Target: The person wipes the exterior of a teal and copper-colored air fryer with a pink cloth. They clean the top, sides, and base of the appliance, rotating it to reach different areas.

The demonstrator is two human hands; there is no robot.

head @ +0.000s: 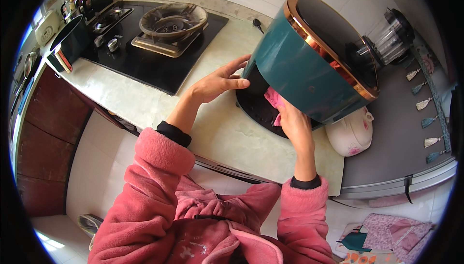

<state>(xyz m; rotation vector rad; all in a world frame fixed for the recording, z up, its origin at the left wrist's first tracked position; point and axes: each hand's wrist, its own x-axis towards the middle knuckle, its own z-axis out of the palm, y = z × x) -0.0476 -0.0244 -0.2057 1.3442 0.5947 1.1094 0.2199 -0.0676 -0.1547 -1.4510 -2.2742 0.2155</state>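
Observation:
A teal air fryer (304, 72) with a copper-coloured rim and a dark top stands on the pale countertop (232, 144), its drawer opening facing me. At the left edge of that opening, my left hand (217, 81) grips the housing, thumb in front and fingers along the side. My right hand (295, 121) holds a pink cloth (274, 98) at the dark floor of the cavity (259, 110). Part of the cloth and the fingertips of that hand are hidden behind the fryer's front and the hand itself.
A black gas hob (145, 64) with a round burner surround (174, 21) lies left. Beyond it stands a dark green drawer-like container (70, 43) with a handle. Right of the fryer are a floral white pot (351, 133) and a clear blender jug (388, 43). A black plug (257, 25) lies behind.

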